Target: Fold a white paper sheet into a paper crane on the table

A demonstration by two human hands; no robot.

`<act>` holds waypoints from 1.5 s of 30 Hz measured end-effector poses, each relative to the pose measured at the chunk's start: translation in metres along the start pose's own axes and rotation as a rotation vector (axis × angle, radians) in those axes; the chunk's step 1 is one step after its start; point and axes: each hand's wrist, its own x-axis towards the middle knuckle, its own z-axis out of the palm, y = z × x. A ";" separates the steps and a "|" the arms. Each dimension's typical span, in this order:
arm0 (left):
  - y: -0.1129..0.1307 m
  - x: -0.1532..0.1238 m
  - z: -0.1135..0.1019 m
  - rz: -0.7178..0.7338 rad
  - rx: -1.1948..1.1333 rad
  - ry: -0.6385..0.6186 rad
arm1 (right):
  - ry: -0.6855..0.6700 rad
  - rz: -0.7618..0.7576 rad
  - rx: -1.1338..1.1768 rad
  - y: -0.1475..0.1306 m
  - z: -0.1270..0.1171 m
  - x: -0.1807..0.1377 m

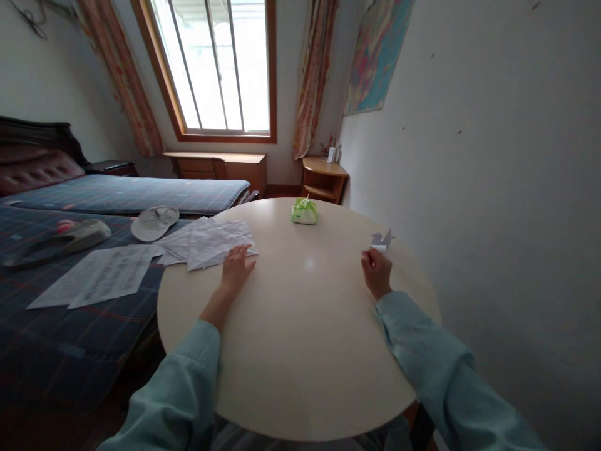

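Note:
On the left of the round table, my left hand (237, 266) rests at the edge of a spread of creased white paper sheets (213, 241). Its fingers are stretched out and slightly apart, the tips touching the paper. Across the table, my right hand (377, 270) is curled into a fist close to the right rim. Just beyond the fist stands a folded paper crane (385, 239), greyish white, with pointed wings. A small white paper part shows at the knuckles; whether the fist grips it I cannot tell.
The round cream table (300, 351) carries a green tissue pack (305, 211) at its far side. Printed sheets (113, 272), a light cap (154, 223) and a grey bag-like item (84, 237) lie on the plaid bed (42, 332). A wall (493, 219) borders the right.

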 end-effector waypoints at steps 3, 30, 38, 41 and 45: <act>-0.038 0.007 -0.011 -0.194 0.147 -0.014 | -0.338 0.003 0.103 -0.016 0.011 -0.007; -0.040 0.007 -0.010 0.079 0.225 -0.100 | -0.653 0.023 0.064 -0.004 0.020 -0.008; 0.006 0.019 -0.001 0.035 0.389 -0.194 | -0.652 0.019 0.057 -0.006 0.018 -0.007; 0.004 0.022 0.003 -0.010 0.388 -0.212 | -0.656 0.032 0.065 -0.006 0.018 -0.007; -0.012 0.021 0.006 -0.119 0.248 -0.096 | -0.655 0.036 0.064 -0.005 0.018 -0.007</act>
